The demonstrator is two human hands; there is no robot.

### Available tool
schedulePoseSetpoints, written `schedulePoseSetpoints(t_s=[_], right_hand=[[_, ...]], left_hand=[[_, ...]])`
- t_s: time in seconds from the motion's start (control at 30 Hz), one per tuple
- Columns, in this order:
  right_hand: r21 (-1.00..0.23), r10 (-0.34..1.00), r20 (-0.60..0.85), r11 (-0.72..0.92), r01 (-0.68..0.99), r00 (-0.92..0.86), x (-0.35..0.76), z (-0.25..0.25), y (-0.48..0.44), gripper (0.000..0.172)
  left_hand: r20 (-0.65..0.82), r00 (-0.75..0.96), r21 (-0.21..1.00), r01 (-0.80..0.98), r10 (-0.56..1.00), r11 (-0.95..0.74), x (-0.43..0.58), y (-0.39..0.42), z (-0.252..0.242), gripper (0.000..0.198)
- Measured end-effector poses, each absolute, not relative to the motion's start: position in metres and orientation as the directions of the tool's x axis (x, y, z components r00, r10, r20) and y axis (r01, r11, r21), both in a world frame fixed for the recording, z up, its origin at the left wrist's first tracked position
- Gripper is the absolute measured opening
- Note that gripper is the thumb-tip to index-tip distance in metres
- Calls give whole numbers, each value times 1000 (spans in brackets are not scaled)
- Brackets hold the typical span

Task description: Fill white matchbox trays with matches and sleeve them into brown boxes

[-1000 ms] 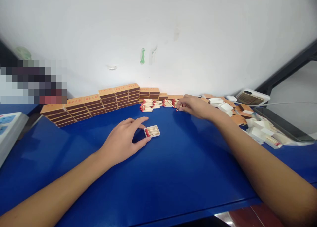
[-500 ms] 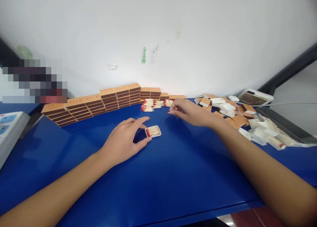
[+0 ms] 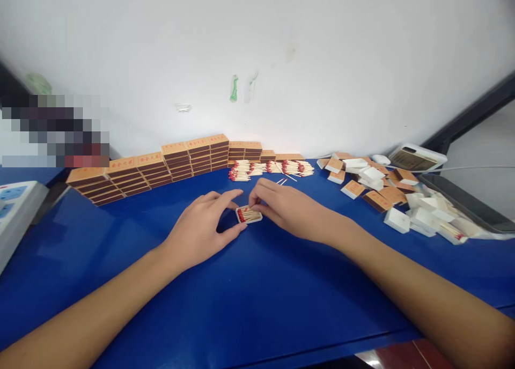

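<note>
A small white matchbox tray (image 3: 258, 219) lies on the blue table, filled with red-headed matches (image 3: 246, 215). My left hand (image 3: 203, 224) holds its left end between thumb and a finger, while the index finger stretches out above. Over the tray's far right part, my right hand (image 3: 279, 201) is closed in a pinch. A match with its red head showing is at those fingertips; most of its stick is hidden. Behind the hands lie piles of loose matches (image 3: 293, 168), with a few strays in front of them.
Closed matchboxes (image 3: 195, 157) stand stacked along the wall. At the right is a heap of orange sleeves (image 3: 378, 200) and white trays (image 3: 397, 220), near a dark phone-like slab (image 3: 469, 203) and a cable. A white power strip (image 3: 18, 211) sits at the left edge.
My right hand has moved from the match piles left and nearer to the tray, carrying a match. Two stray matches now show before the piles. My left hand stays on the tray.
</note>
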State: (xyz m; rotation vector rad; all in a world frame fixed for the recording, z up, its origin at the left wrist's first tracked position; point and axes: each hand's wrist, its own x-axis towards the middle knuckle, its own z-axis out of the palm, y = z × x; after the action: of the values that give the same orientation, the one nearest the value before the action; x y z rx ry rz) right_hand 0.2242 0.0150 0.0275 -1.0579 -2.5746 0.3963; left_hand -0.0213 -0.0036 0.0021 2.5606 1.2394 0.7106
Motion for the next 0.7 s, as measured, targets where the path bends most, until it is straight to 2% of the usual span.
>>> schedulePoseSetpoints(t_s=[0.13, 0.4, 0.7], right_hand=[[-303, 674, 206, 733, 609, -710, 217, 20, 12, 12], [-363, 699, 199, 703, 611, -687, 226, 22, 19, 7], [-384, 712, 159, 683, 621, -684, 227, 24, 18, 10]], left_hand=[[346, 530, 381, 675, 774, -632, -22, -3, 0, 59], [345, 531, 391, 668, 774, -633, -20, -4, 3, 58], [335, 526, 398, 672, 781, -624, -20, -4, 2, 58]])
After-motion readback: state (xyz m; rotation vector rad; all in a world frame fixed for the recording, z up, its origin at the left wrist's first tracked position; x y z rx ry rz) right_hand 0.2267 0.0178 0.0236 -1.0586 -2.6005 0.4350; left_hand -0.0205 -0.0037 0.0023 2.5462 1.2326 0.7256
